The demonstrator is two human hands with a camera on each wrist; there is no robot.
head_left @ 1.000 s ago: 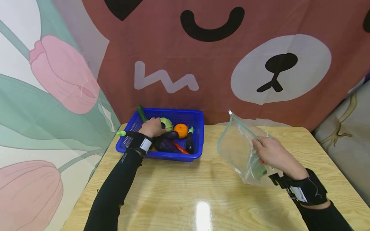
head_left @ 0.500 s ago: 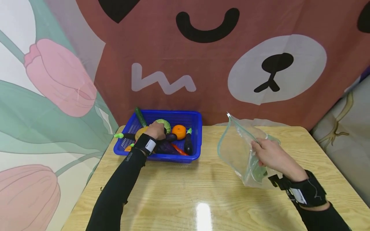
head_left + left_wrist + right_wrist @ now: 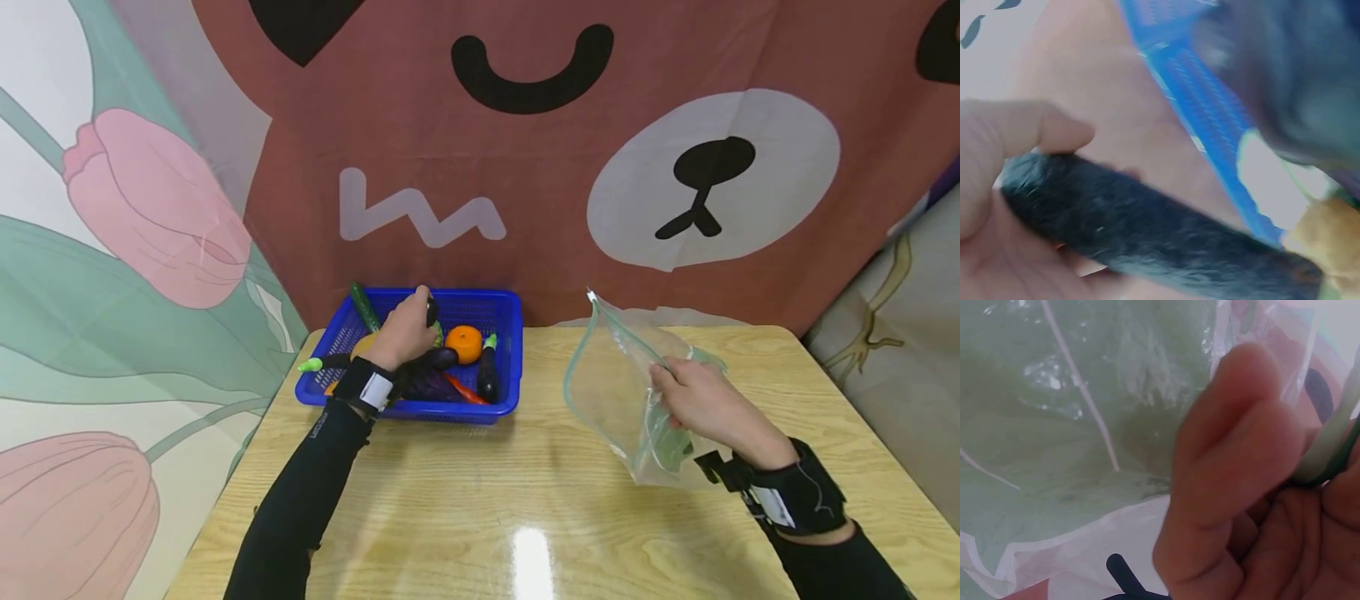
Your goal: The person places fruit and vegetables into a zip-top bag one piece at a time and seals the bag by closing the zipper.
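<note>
My left hand (image 3: pixel 405 333) is over the blue basket (image 3: pixel 487 307), gripping a dark, long vegetable (image 3: pixel 1154 231) with rough, wrinkled skin. In the left wrist view the thumb lies along one end of it and the fingers curl beneath. My right hand (image 3: pixel 701 400) pinches the edge of a clear zip bag (image 3: pixel 611 375) with a pale green seal, tilted over the table on the right. Inside the bag is a green leafy vegetable (image 3: pixel 670 443); its broad leaf with pale veins fills much of the right wrist view. Fingers of the right hand are curled.
The basket holds a cucumber (image 3: pixel 364 307), an orange pumpkin-like thing (image 3: pixel 464 343), a small eggplant (image 3: pixel 487 375), a red chili (image 3: pixel 467 389) and several other vegetables. It stands at the back left of the wooden table (image 3: pixel 450 500), before a printed cloth (image 3: pixel 420 108).
My left hand first reaches down among the vegetables, then rises slightly toward the back of the basket with the dark vegetable. The right hand and the bag stay nearly still.
</note>
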